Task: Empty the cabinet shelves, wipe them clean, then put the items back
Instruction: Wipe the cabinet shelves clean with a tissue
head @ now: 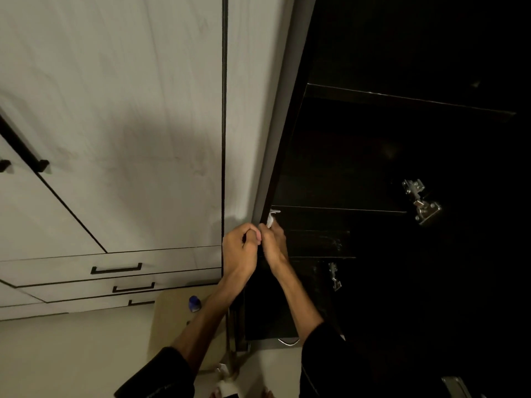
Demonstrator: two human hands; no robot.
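A white cloth [273,218] is pinched in the curled fingers of the right hand [271,244] at the dark shelf [339,209] edge, mostly hidden. The left hand [240,249] is curled beside it; whether anything is held cannot be told. Further in, the cabinet interior [402,139] is lost in darkness.

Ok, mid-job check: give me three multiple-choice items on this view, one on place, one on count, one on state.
1. Where is the white cloth?
A. on the floor
B. at the dark cabinet's left front edge
C. on a drawer

2. How many drawer handles show at lower left?
A. one
B. three
C. five

3. The cabinet shelves look:
A. bare
B. packed
C. behind a shut door

Answers: 1 B, the cloth sits under the right hand at that edge, beside the left hand. 2 B, three stacked bars. 3 A, no items visible on the dark shelves.
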